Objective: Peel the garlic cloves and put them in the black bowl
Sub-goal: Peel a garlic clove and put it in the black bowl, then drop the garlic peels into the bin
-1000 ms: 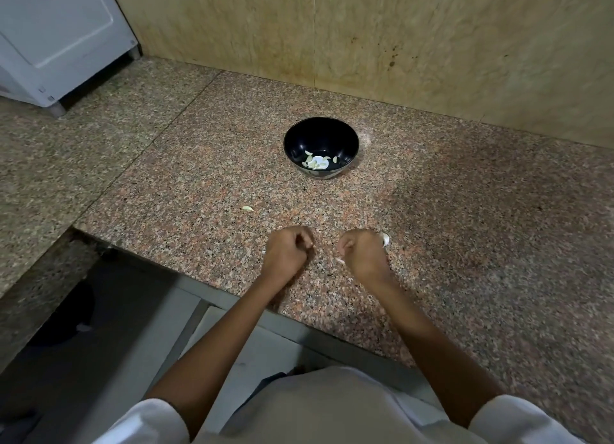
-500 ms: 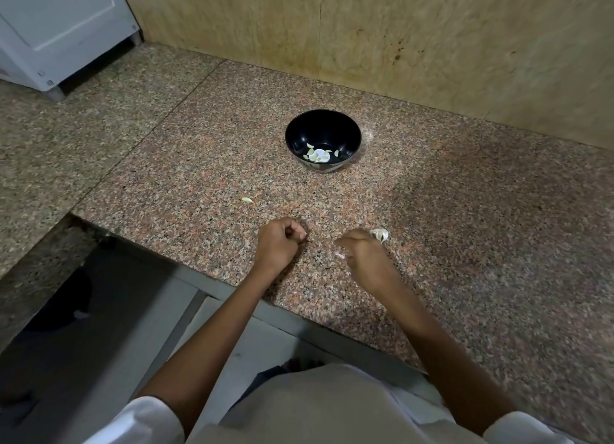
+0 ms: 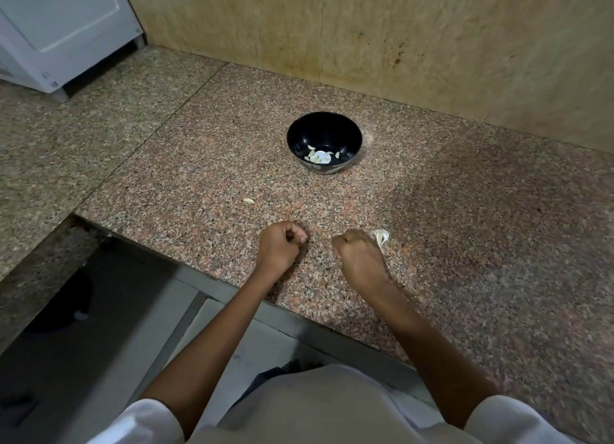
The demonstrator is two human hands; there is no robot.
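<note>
1. Speckled granite bench (image 3: 465,217) set against a tan wall, with a white unit (image 3: 66,28) at the far left.
2. Black bowl (image 3: 345,134) stands upright toward the wall, with several peeled cloves (image 3: 319,157) in its bottom.
3. 1 loose clove (image 3: 248,200) lies on the bench between bowl and left hand, apart from both.
4. Left hand (image 3: 279,246) is near the bench edge, fingers clenched in a fist. Cannot tell whether anything is inside.
5. Right hand (image 3: 358,260) is just beside it, fingers curled under. A garlic piece (image 3: 381,236) with papery skin on touches its far side. Cannot tell whether this is a grip or mere contact.
6. Judgement: the step in hand is skinning the next clove. Steady the piece with 1 hand and split the skin at the root end with a thumbnail. Strip it clean and keep scraps out of the bowl. The stray clove likely needs collecting too.
</note>
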